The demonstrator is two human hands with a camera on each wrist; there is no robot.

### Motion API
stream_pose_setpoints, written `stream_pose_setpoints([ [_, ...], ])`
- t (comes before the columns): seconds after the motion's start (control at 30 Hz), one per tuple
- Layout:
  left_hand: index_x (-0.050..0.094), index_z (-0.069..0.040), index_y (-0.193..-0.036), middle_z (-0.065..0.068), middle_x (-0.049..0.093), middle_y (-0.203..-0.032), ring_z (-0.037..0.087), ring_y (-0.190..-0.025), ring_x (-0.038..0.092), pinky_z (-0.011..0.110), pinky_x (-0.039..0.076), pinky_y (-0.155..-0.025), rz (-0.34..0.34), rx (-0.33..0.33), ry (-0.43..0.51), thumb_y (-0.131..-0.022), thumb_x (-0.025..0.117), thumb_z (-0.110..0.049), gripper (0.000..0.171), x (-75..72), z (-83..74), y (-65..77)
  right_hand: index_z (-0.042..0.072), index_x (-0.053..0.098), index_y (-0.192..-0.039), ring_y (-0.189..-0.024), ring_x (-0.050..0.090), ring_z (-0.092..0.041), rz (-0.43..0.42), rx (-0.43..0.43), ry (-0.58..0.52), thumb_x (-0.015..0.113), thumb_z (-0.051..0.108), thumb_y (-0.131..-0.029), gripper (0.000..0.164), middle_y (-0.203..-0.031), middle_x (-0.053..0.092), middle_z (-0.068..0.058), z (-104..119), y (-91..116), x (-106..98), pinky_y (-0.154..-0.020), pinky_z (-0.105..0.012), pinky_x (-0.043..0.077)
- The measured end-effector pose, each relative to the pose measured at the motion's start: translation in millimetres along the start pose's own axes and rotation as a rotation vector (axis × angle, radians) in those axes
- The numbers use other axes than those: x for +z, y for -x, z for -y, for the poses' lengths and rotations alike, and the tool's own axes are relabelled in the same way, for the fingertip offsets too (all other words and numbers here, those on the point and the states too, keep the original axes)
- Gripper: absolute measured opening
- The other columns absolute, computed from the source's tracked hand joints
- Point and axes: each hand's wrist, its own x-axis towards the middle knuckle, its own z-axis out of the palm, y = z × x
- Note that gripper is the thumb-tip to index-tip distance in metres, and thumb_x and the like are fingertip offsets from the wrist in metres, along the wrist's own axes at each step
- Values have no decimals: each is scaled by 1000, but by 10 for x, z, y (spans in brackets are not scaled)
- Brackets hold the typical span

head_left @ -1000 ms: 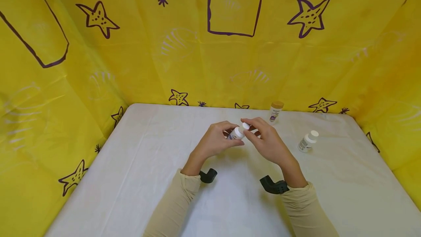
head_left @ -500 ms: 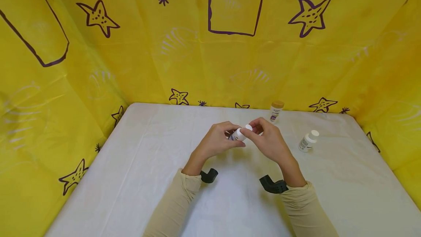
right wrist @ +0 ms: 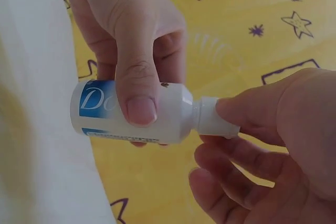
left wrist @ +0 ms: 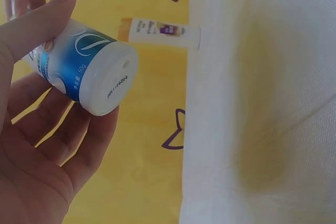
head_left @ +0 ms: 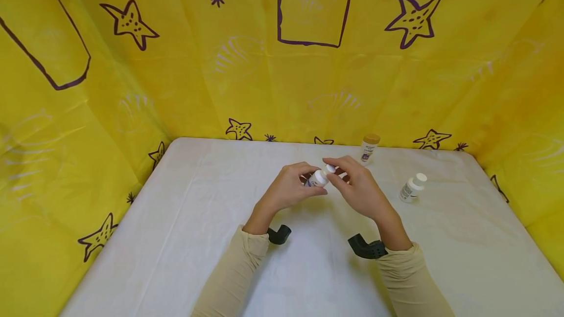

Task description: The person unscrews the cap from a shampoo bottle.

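Observation:
My left hand (head_left: pixel 285 189) grips a small white bottle (head_left: pixel 317 178) with a blue label, held tilted above the table. The bottle's base (left wrist: pixel 113 80) faces the camera in the left wrist view. At its other end, the thumb and fingers of my right hand (head_left: pixel 359 187) pinch the white cap (right wrist: pixel 209 113). The cap sits at the bottle's narrow neck; I cannot tell how tightly it is on. In the right wrist view, the left thumb lies across the label and covers part of the lettering.
A white bottle with an orange-brown cap (head_left: pixel 370 148) stands near the table's back edge. Another white bottle (head_left: pixel 412 188) is upright farther right. The white-covered table (head_left: pixel 198 238) is enclosed by yellow cloth walls (head_left: pixel 264 77) with starfish drawings.
My right thumb and fingers have shifted around the cap, with the thumb reaching over the bottle half a second ago and drawn back now. The left hand stays in place.

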Motion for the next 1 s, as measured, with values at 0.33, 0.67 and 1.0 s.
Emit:
stream_pose_setpoints([
  [0.33, 75, -19, -120, -5, 71, -102, 15, -92, 65, 23, 57, -83, 1, 14, 31, -81, 87, -32, 42, -9, 0, 4, 9, 53, -146, -108, 66, -26, -2, 59, -33, 70, 24, -98, 53, -128, 63, -13, 12, -3, -6, -86, -37, 55],
  [0.67, 76, -21, -120, -7, 70, -96, 9, -86, 62, 22, 57, -84, 11, 44, 48, -80, 88, -35, 45, 28, -37, -8, 4, 64, -113, -91, 63, -23, -71, 215, -12, 75, 32, -93, 36, -103, 66, -11, 30, -10, 7, -78, -31, 51],
  [1.0, 75, -19, -121, -4, 71, -103, 13, -91, 66, 22, 58, -80, 41, 0, 51, -81, 88, -31, 44, 19, -27, 3, 5, 68, -118, -91, 66, -26, -101, 140, 5, 74, 23, -94, 31, -103, 68, -11, 10, -2, -20, -72, -28, 53],
])
